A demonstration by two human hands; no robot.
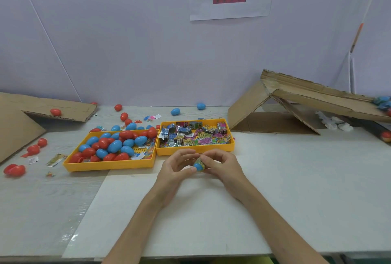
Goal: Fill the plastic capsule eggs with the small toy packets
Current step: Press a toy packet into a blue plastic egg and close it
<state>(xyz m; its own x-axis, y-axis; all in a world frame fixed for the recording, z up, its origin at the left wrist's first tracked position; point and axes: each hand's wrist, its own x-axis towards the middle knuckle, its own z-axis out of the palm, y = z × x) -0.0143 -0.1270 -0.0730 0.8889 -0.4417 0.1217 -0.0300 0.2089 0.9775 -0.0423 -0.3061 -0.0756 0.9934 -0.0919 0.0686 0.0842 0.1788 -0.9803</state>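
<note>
Pinching one blue capsule egg with a toy packet poking out, left hand and right hand work near the packet tray; many eggs wait in the left tray; task judged far from finished.

- Bright, even light from above; only faint, soft shadows on the counter.
- Glare streaks on the clear film at lower left.
- Wide-angle bending at the edges; the cardboard ramp smears at far right.
- Slightly soft overall.
</note>
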